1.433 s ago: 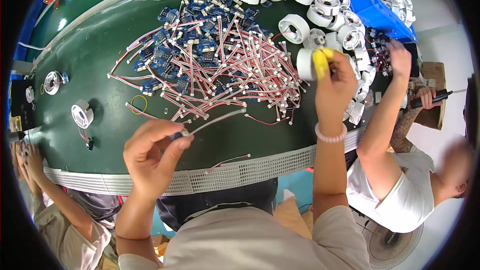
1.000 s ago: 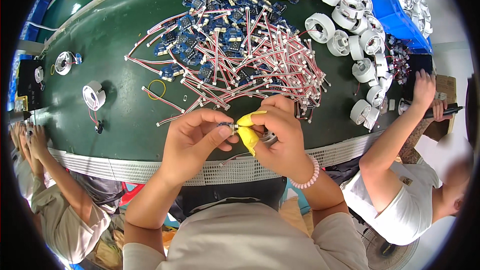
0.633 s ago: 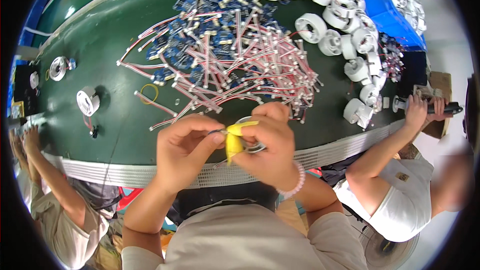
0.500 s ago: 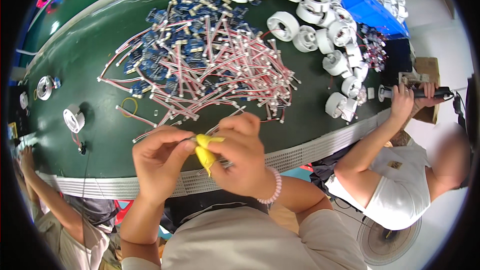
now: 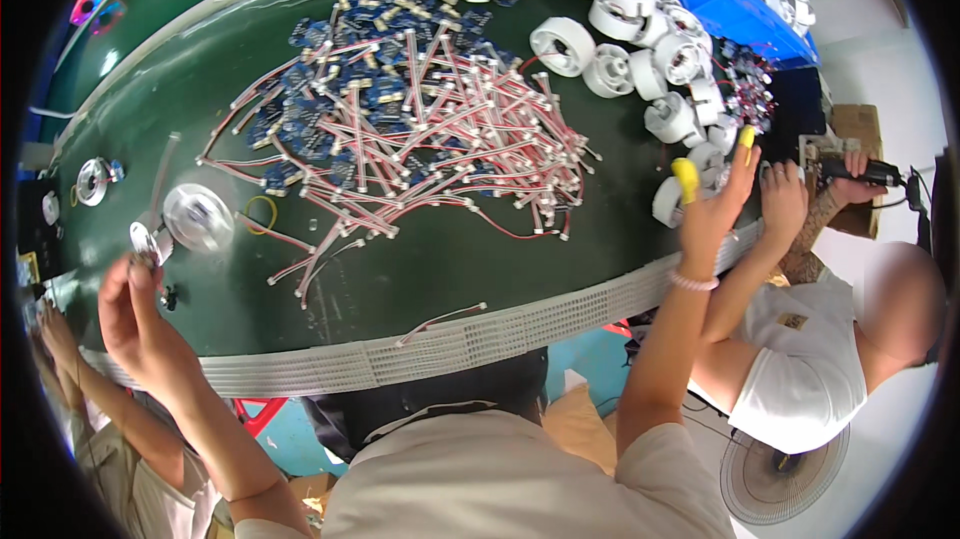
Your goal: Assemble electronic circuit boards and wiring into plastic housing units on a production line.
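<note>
Reaching R hand (image 5: 712, 207) → white rings (image 5: 690, 144)

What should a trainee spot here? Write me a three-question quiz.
1. True or false: the right hand reaches to the white rings.
2. The left hand pinches: A a small round part at the belt's left end; B a blue bin; C a power tool.
3. Fill in: the finger cots on the right hand are ____.

Key: 1 true; 2 A; 3 yellow.
</note>
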The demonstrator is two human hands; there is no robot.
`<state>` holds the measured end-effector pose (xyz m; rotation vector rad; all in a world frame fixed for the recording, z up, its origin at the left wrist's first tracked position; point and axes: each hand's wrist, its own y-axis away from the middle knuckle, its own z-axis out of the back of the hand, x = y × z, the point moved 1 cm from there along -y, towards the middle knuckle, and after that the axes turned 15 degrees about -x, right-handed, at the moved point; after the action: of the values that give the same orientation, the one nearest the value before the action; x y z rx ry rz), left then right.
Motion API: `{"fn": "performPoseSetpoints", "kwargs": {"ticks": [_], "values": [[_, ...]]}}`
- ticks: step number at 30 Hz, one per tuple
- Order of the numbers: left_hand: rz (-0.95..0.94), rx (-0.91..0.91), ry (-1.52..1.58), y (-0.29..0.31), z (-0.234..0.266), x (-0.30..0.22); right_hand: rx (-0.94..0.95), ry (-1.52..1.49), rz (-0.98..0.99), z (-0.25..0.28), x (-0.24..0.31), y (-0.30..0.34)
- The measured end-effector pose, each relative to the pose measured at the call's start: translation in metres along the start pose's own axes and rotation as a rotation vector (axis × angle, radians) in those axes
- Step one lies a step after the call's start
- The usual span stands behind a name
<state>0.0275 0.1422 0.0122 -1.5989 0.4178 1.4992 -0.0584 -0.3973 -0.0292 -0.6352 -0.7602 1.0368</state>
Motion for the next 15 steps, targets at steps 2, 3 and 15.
{"fn": "performPoseSetpoints", "kwargs": {"ticks": [2, 3, 15], "values": [[-0.103, -0.081, -0.15, -0.025, 0.008, 0.025, 0.072, 0.031, -0.09, -0.007, -0.018, -0.006], [-0.133, -0.079, -0.195, -0.034, 0.012, 0.039, 0.1, -0.051, -0.076, -0.01, -0.017, -0.011], [-0.562, 0.588, -0.558, 0.061, -0.051, -0.015, 0.241, -0.583, 0.143, -0.064, 0.093, -0.001]]}}
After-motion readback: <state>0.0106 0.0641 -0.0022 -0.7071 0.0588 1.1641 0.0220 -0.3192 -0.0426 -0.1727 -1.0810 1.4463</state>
